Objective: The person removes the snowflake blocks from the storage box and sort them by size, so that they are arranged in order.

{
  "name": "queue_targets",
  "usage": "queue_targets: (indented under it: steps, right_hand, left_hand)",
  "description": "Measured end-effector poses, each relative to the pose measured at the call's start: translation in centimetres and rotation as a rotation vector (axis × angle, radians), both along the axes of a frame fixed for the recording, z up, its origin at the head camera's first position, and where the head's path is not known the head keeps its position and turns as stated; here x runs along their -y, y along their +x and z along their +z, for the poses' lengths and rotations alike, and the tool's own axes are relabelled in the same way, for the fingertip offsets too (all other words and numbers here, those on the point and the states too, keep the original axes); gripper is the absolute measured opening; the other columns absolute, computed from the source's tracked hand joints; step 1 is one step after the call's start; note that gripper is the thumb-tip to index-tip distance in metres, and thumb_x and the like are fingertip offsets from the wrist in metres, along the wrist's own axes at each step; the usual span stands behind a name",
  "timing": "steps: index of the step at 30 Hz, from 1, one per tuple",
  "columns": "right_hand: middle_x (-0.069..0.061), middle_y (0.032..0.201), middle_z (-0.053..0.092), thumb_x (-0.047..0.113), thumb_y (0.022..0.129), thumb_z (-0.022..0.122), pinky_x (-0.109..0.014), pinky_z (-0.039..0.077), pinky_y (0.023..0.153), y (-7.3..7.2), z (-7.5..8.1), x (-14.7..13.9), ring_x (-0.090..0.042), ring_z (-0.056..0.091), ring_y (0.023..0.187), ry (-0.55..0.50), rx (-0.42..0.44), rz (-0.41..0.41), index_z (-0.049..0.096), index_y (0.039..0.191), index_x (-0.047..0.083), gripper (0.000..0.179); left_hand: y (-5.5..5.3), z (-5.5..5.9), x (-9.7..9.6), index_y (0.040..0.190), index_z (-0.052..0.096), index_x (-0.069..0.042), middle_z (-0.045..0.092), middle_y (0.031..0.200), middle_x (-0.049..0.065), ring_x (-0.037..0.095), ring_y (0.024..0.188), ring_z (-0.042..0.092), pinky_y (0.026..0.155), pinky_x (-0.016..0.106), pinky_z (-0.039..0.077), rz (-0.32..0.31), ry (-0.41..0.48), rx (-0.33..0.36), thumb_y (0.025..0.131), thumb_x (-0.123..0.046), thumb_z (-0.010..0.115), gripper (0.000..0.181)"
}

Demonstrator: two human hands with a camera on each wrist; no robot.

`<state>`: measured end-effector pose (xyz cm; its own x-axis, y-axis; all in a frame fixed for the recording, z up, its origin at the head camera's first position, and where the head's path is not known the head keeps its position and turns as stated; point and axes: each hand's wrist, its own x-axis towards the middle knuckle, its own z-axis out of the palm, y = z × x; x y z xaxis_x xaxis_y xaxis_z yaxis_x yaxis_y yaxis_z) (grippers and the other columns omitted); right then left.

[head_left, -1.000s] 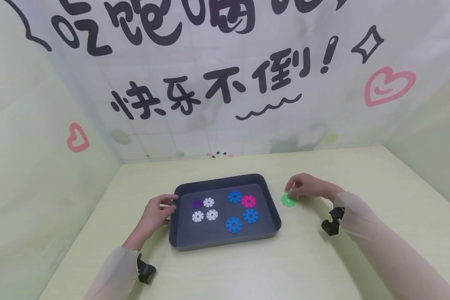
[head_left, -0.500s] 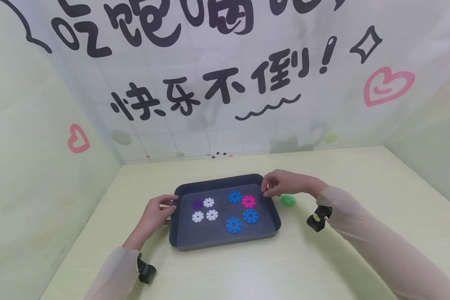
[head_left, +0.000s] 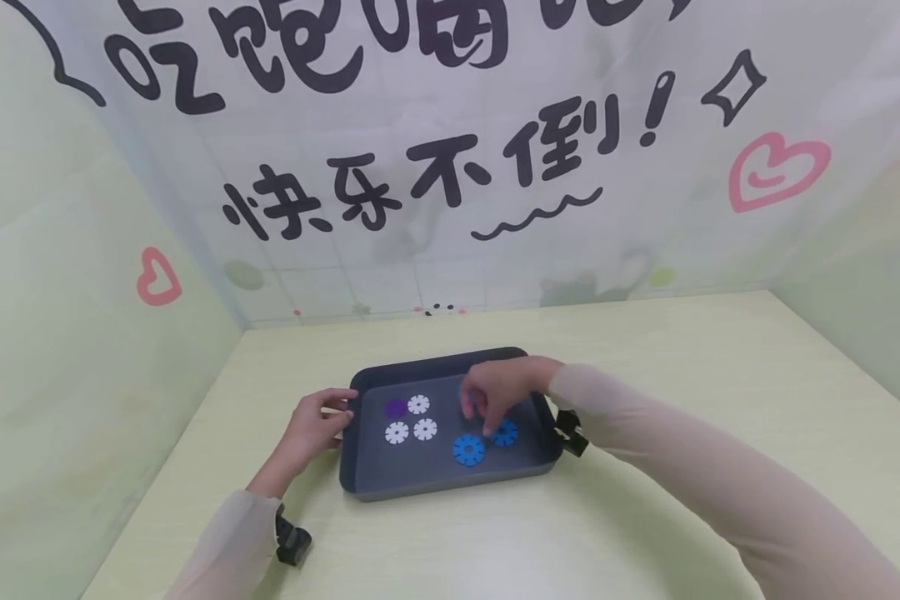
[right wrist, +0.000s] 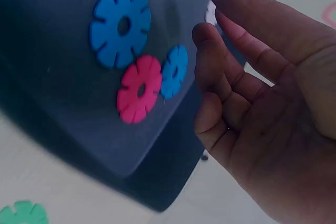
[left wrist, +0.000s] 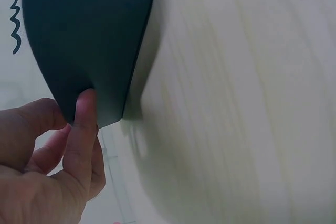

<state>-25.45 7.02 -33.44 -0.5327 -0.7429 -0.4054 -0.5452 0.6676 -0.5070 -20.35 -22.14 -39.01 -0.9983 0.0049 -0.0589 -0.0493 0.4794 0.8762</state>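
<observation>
A: Where does the tray (head_left: 390,475) lie, and how is it turned?

B: On the table (head_left: 457,554), in front of the person. Its long axis runs left to right, a little askew, so the right end sits farther off than the left

A: And the left hand (head_left: 313,425)?

B: At the tray's left end, pinching its wall; the left wrist view shows a fingertip pressed on the outer face near the corner

A: The right hand (head_left: 501,387)?

B: Over the tray's right half, reaching in from the right, fingers loosely bent. Nothing shows in its grasp; thumb and fingers stand apart. I can't tell whether it touches anything below

A: What's in the tray?

B: Notched discs, all flat. They're round, so no long axis, and the notches point outward all round. A purple disc (head_left: 396,408) and three white discs (head_left: 425,429) on the left; blue discs (head_left: 468,451) on the right. In the right wrist view a pink disc (right wrist: 131,97) lies just beside two blue ones

A: Any outside?

B: A green disc (right wrist: 22,213), partly cut off at that view's edge, on the table near the tray
</observation>
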Motion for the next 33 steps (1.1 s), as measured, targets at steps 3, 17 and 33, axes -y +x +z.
queue_targets:
  steps: [3,17,33]
  right_hand:
    - [0.002,0.076,0.060,0.008,0.071,0.077,-0.022,0.046,0.058,0.2,-0.3,1.5,-0.009,0.052,0.064,0.057,-0.010,0.039,0.062,0.088,0.014,0.023]
    - [0.004,0.062,0.046,0.005,0.064,0.082,-0.019,0.037,0.054,0.9,-2.1,3.2,-0.008,0.041,0.058,0.082,-0.042,0.077,0.059,0.082,0.011,0.030]
    - [0.003,0.069,0.051,0.000,0.071,0.074,-0.020,0.040,0.054,0.5,-2.0,2.6,-0.009,0.045,0.059,0.061,0.068,0.029,0.056,0.077,0.011,0.022]
  left_hand:
    - [-0.1,0.0,0.0,0.119,0.055,0.005,0.053,0.100,0.019,0.023,0.079,0.059,0.054,0.033,0.054,0.000,-0.005,-0.002,0.083,0.006,0.053,0.037]
    - [0.2,0.0,-0.4,0.119,0.055,0.006,0.053,0.101,0.020,0.026,0.082,0.060,0.054,0.034,0.054,0.013,0.019,-0.004,0.083,0.006,0.054,0.036]
    - [0.0,0.1,-0.2,0.119,0.055,0.006,0.052,0.100,0.019,0.026,0.081,0.060,0.054,0.033,0.054,0.001,0.010,0.004,0.083,0.006,0.053,0.036]
